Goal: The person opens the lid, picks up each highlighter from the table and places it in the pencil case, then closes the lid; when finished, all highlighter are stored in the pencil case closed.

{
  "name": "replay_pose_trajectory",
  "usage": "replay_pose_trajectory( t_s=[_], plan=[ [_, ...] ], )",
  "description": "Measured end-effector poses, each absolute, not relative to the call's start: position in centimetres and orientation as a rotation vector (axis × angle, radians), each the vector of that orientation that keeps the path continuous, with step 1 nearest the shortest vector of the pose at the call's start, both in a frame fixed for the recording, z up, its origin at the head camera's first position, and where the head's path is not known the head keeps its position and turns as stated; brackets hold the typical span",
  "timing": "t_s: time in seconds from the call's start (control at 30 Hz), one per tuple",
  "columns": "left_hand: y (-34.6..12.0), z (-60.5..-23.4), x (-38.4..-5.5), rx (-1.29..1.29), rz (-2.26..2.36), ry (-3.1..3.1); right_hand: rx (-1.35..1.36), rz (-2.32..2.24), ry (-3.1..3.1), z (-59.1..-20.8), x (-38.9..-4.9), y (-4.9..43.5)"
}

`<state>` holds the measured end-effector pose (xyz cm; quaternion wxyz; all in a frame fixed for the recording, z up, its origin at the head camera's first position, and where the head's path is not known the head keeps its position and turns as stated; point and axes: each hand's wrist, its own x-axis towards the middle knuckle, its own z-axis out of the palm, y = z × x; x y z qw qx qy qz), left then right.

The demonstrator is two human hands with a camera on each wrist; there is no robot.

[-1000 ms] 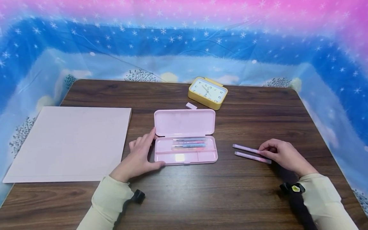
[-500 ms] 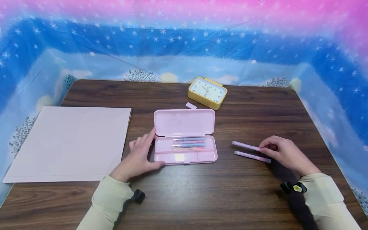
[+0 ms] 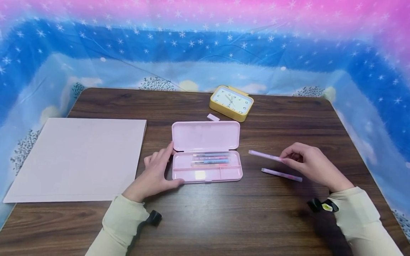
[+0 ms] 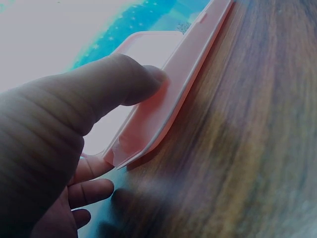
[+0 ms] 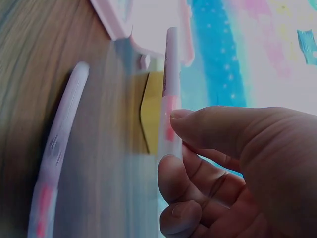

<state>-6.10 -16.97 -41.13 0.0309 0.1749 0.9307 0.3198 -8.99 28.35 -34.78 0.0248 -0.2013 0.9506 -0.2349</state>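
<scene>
In the head view, your right hand, right of centre, pinches the held pen near one end; its grip covers that tip, and the other end points left toward the pink pencil case. Below it, the second pen lies on the counter. Your left hand, left of centre, grasps the case's left end between thumb and forefinger, hiding part of that edge. The case sits mid-frame with its lid folded back; the stored pens overlap in its rear compartment, too glassy to count, and glare whitens part of the front one. Above the lid are a small pink block and the yellow clock, its numerals upside down to you. The pale board fills the left side; your forearms run off the bottom edge.

In the left wrist view, your thumb lies against the case's front wall, and its grip hides part of the rim. The case runs out at the top, its contents out of sight, and the upper left is washed out.

In the right wrist view, the held pen stands nearly vertical at centre, its lower end behind your fingers. It covers part of the clock; the second pen, blurred, is cut off at lower left, and the case at the top.
</scene>
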Motion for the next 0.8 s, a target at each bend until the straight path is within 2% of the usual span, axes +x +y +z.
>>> replay_pose_trajectory(
  t_s=[0.5,0.8],
  plan=[
    [-17.0,-41.1,-6.2,0.533,0.979,2.868,-0.838,-0.810,2.844,-32.8,-10.5,22.2],
    [-17.0,-41.2,-6.2,0.536,1.000,2.863,-0.923,-0.868,2.718,-33.3,-10.8,17.9]
  ],
)
